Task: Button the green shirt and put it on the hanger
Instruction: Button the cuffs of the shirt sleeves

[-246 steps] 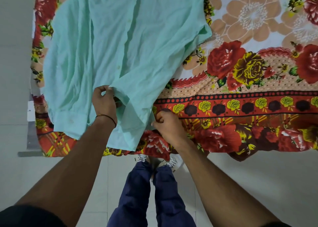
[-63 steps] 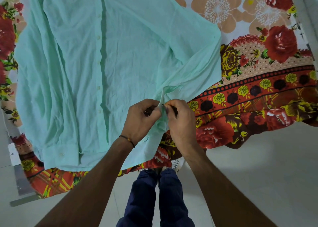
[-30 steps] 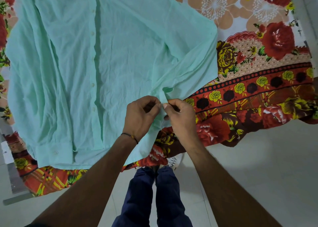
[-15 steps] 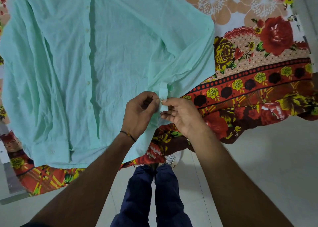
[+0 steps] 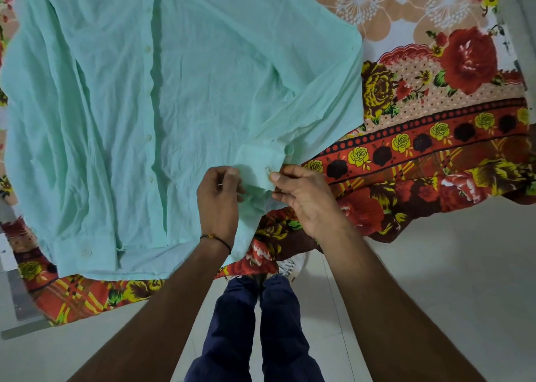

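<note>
Floor tiles (image 5: 452, 265), pale grey, show along the left margin and across the lower right. Green shirt (image 5: 203, 91) lies spread flat, front up, over the left and centre of a floral bedsheet (image 5: 435, 155) in red, orange and yellow; the sheet's edge hangs over the near side of the bed. Placket (image 5: 153, 115) runs down the shirt's middle with small pale buttons in a line, closed as far as can be seen. Left hand (image 5: 220, 196), a thin dark thread band at its wrist, curls at the near edge of the shirt's sleeve cuff (image 5: 258, 164), fingers (image 5: 232, 175) bent and pinching the cuff fabric. Cuff button (image 5: 267, 169) sits just beside the right thumb tip. Right hand (image 5: 307, 199) has thumb and forefinger closed on the cuff edge at that button, the other fingers loosely spread underneath. Dark blue trousers (image 5: 261, 329) and light shoes appear below, between the forearms. No hanger in sight.
</note>
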